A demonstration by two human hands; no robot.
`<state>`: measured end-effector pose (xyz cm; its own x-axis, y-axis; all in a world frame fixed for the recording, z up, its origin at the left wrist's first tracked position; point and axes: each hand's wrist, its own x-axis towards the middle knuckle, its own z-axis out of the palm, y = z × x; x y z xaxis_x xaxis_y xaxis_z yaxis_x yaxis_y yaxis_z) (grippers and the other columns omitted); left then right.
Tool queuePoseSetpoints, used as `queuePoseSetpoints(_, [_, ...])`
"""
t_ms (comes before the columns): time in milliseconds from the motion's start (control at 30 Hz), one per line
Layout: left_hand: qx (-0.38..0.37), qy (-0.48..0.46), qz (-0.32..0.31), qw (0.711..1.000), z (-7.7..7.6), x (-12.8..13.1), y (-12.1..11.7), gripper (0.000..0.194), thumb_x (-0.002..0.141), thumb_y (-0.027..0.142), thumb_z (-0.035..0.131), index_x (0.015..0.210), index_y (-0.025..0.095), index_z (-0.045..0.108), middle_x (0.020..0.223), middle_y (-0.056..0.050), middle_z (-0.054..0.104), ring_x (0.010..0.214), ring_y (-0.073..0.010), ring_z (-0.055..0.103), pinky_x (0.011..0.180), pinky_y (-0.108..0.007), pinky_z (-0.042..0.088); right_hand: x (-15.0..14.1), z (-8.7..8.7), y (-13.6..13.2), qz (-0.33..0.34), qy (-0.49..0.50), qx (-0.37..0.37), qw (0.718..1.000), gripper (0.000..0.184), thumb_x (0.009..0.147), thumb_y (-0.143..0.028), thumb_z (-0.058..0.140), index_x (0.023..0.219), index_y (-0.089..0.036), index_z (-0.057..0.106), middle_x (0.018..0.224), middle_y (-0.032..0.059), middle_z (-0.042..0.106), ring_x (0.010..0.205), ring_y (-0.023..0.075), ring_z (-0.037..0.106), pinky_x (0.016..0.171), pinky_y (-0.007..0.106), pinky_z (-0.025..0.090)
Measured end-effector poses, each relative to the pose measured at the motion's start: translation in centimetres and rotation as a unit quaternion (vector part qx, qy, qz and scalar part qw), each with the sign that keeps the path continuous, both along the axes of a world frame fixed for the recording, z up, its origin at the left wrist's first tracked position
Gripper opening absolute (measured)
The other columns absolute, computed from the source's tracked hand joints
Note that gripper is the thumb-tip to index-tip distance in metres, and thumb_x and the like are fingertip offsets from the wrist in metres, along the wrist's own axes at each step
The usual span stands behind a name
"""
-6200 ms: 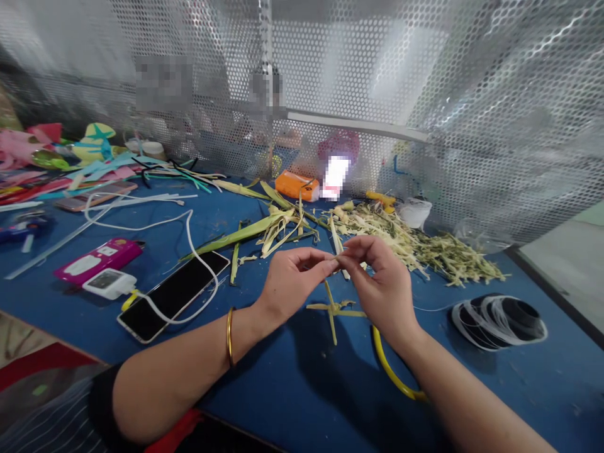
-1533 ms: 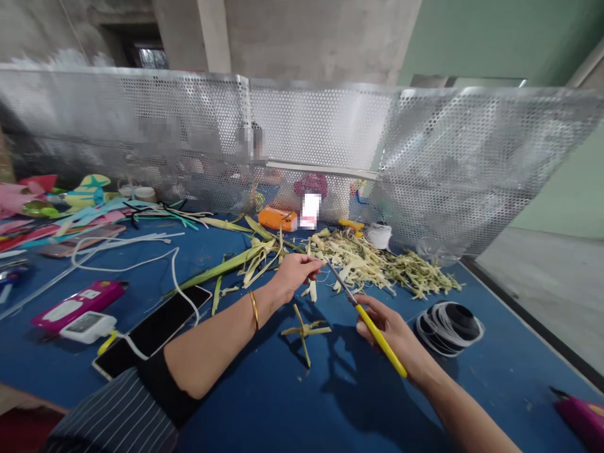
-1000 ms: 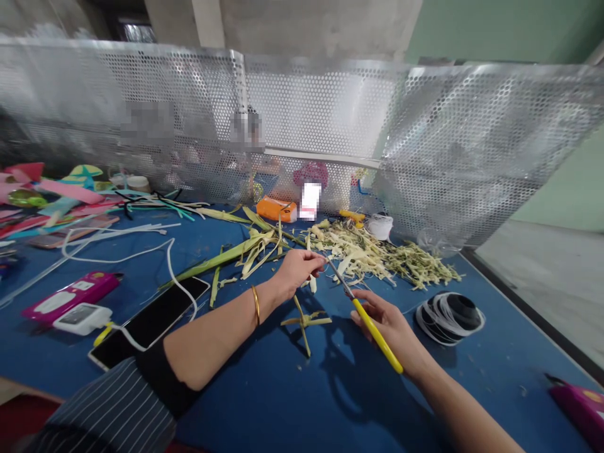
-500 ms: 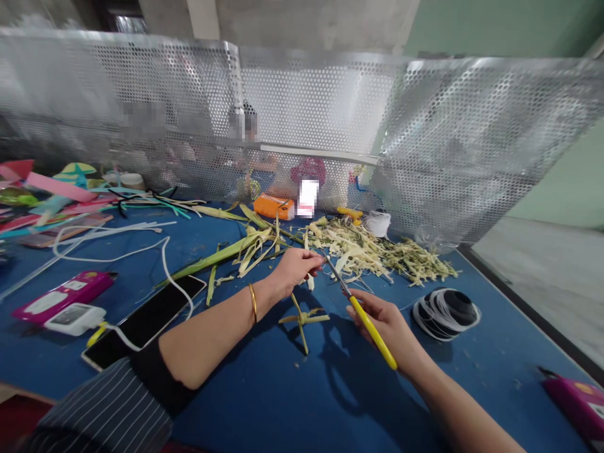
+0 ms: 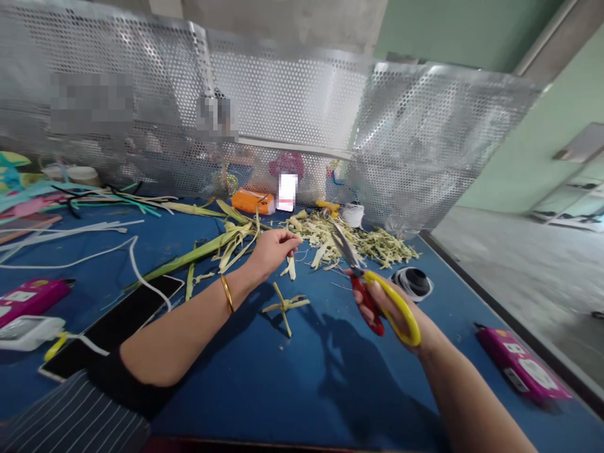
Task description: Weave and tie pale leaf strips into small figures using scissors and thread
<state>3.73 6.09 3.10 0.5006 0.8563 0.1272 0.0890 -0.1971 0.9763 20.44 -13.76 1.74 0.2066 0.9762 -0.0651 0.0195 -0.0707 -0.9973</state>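
Observation:
My left hand (image 5: 276,250) is held over the table, thumb and fingertips pinched together; whatever sits between them is too small to name. To its right, my right hand (image 5: 419,318) grips scissors (image 5: 348,249) with one yellow and one red handle, fingers through the loops. Their blades point up and away, apart from my left hand, and look nearly closed. Below and between the hands, a cross-shaped piece of knotted pale green leaf strips (image 5: 285,305) lies on the blue table (image 5: 264,390). Long corn-husk-like leaves (image 5: 198,255) lie beyond my left forearm.
Behind lie a heap of leaf scraps (image 5: 382,246), an orange packet (image 5: 253,201) and a lit phone (image 5: 286,192) before a perforated metal screen (image 5: 292,88). A black spool of white thread (image 5: 413,283) and a magenta box (image 5: 521,363) are right; a dark phone (image 5: 113,324) is left.
Earlier both hands pinched together while the scissors lay on the table; then my right hand brought their tips to my left fingers. Now the scissors are drawn away and turned; the view swings right.

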Motion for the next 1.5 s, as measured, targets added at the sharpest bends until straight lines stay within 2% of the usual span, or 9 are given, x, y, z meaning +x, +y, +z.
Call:
queuePoseSetpoints(300, [0.254,0.149,-0.159,0.942,1.0,2.0,-5.5,0.013,0.067,0.017,0.07,0.055,0.023,0.068,0.073,-0.005,0.068,0.071,-0.0193,0.058,0.066,-0.028,0.037,3.1,-0.7,-7.8,-0.091,-0.149,-0.171,0.97,0.074,0.072,-0.069,0.062,0.123,-0.017,0.053,0.058,-0.0033,0.049,0.044,0.0123,0.044,0.036,0.023,0.033])
queuePoseSetpoints(400, [0.233,0.203,-0.2,0.93,0.5,4.5,-6.4,0.027,0.054,0.004,0.071,0.038,0.022,0.059,0.049,-0.003,0.057,0.057,-0.0183,0.052,0.06,-0.029,0.036,3.0,-2.0,-8.2,-0.142,-0.292,-0.155,0.933,0.066,0.071,-0.06,0.066,0.123,-0.019,0.059,0.064,0.0003,0.059,0.055,0.0173,0.054,0.049,0.028,0.042])
queuePoseSetpoints(500, [0.222,0.207,-0.199,0.932,1.2,6.2,-5.6,0.032,0.047,-0.002,0.069,0.033,0.022,0.054,0.037,-0.001,0.047,0.048,-0.0159,0.046,0.056,-0.028,0.034,1.8,-2.9,-8.0,-0.134,-0.482,-0.15,0.853,0.053,0.074,-0.046,0.066,0.123,-0.027,0.062,0.087,0.0045,0.069,0.073,0.0235,0.063,0.063,0.032,0.044])
queuePoseSetpoints(667, [0.221,0.15,-0.185,0.946,3.3,5.4,-4.1,0.017,0.064,0.016,0.07,0.048,0.02,0.066,0.051,-0.003,0.061,0.052,-0.0139,0.049,0.054,-0.026,0.031,-0.9,-2.3,-7.5,-0.015,-0.622,-0.155,0.768,0.059,0.078,-0.035,0.061,0.135,-0.023,0.05,0.107,0.0114,0.066,0.091,0.0284,0.064,0.072,0.034,0.045])
queuePoseSetpoints(800, [0.051,0.061,-0.166,0.983,2.9,3.9,-4.7,0.012,0.076,0.023,0.063,0.068,0.017,0.07,0.063,-0.004,0.068,0.05,-0.0121,0.056,0.053,-0.026,0.037,-1.0,-0.4,-5.2,0.04,-0.662,-0.175,0.728,0.026,0.084,-0.036,0.058,0.101,-0.019,0.068,0.095,0.0107,0.064,0.08,0.025,0.064,0.065,0.031,0.041])
queuePoseSetpoints(933, [-0.139,-0.011,-0.137,0.981,2.0,2.8,-5.4,0.016,0.084,0.023,0.058,0.074,0.015,0.068,0.084,-0.007,0.073,0.049,-0.0077,0.056,0.056,-0.026,0.044,0.5,-0.6,-0.2,-0.015,-0.627,-0.104,0.772,0.025,0.092,-0.021,0.047,0.109,-0.022,0.066,0.104,0.0071,0.064,0.087,0.0187,0.063,0.073,0.026,0.039])
queuePoseSetpoints(1067, [-0.22,-0.031,-0.123,0.967,1.6,1.8,-5.7,0.016,0.086,0.021,0.06,0.074,0.014,0.069,0.083,-0.008,0.072,0.052,-0.0068,0.056,0.056,-0.024,0.044,1.9,-2.8,3.8,-0.051,-0.616,-0.134,0.774,0.018,0.087,-0.016,0.053,0.099,-0.016,0.066,0.1,0.0097,0.062,0.085,0.0198,0.062,0.07,0.027,0.038])
queuePoseSetpoints(1267, [-0.263,-0.03,-0.133,0.955,1.3,1.5,-5.8,0.016,0.087,0.02,0.06,0.075,0.012,0.068,0.083,-0.01,0.072,0.061,-0.0113,0.064,0.053,-0.023,0.041,2.4,-4.8,4.6,-0.079,-0.593,-0.134,0.79,0.014,0.088,-0.012,0.048,0.086,-0.016,0.061,0.096,0.0106,0.062,0.083,0.0192,0.061,0.067,0.026,0.037])
queuePoseSetpoints(1500, [-0.237,0.003,-0.149,0.96,1.1,1.6,-4.8,0.014,0.086,0.023,0.061,0.08,0.011,0.067,0.094,-0.011,0.073,0.065,-0.0108,0.065,0.05,-0.021,0.037,1.9,-4.2,4.4,-0.117,-0.561,-0.052,0.818,0.019,0.093,-0.014,0.031,0.094,-0.019,0.049,0.068,0.0003,0.062,0.06,0.015,0.059,0.058,0.024,0.038])
